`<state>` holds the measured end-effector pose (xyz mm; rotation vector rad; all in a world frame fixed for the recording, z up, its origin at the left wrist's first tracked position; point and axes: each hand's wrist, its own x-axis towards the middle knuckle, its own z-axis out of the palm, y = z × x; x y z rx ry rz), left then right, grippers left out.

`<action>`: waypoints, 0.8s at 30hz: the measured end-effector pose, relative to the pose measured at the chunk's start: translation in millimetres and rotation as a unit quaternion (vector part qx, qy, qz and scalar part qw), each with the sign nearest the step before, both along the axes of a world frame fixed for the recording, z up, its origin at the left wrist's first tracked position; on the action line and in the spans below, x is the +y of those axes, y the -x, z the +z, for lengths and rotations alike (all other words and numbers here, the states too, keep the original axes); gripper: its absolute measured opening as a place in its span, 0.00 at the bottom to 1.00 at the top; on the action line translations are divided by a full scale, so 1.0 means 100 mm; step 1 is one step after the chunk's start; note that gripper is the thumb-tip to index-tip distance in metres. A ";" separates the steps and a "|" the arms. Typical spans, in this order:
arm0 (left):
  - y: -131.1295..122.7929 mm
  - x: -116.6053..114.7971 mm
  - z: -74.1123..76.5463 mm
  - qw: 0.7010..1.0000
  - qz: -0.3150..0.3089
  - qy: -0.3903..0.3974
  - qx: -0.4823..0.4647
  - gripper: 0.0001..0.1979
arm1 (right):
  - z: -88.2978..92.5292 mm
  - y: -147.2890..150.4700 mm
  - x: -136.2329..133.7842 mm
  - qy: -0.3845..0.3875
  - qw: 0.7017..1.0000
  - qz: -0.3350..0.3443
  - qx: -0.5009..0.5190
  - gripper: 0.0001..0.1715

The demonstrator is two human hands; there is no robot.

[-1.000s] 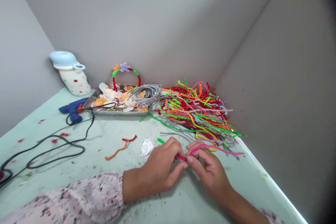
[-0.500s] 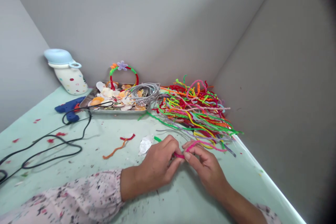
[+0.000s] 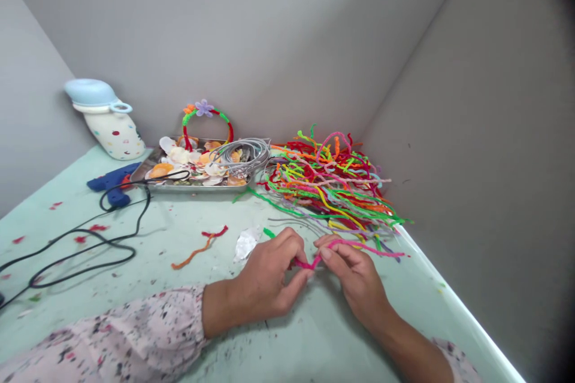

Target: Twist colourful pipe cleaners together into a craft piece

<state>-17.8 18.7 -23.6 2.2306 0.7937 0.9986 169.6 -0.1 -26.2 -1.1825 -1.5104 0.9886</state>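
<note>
Both hands meet low in the middle over a pale green table (image 3: 179, 239). My left hand (image 3: 269, 275) pinches one end of a pink pipe cleaner (image 3: 354, 245), fingers curled. My right hand (image 3: 354, 278) pinches the same pink pipe cleaner just to the right, where it bends; its free end trails right toward a heap of coloured pipe cleaners (image 3: 332, 185). A green piece (image 3: 268, 232) pokes out behind my left hand.
A metal tray (image 3: 197, 185) of shells and grey hoops stands at the back, with a decorated hoop (image 3: 205, 116) behind it. A blue glue gun (image 3: 112, 182) and its black cord (image 3: 90, 239) lie left. A spotted white jug (image 3: 110, 122) leans in the corner. Grey walls close in.
Both hands stay pinched on the pink pipe cleaner; its bend between them has tightened and the free end has swung slightly. The view has shifted a little down and right.
</note>
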 end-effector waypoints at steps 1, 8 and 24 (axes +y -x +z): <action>0.00 0.00 0.00 1.000 -0.001 -0.001 -0.005 0.06 | 0.01 0.00 0.00 0.001 1.000 -0.001 0.000 0.15; -0.01 0.00 0.00 1.000 0.002 0.005 -0.013 0.05 | 0.04 0.03 0.00 0.010 0.999 -0.028 -0.039 0.17; 0.02 0.01 0.03 0.998 0.027 0.033 -0.040 0.02 | 0.02 0.01 -0.04 -0.290 0.930 -0.059 -0.217 0.08</action>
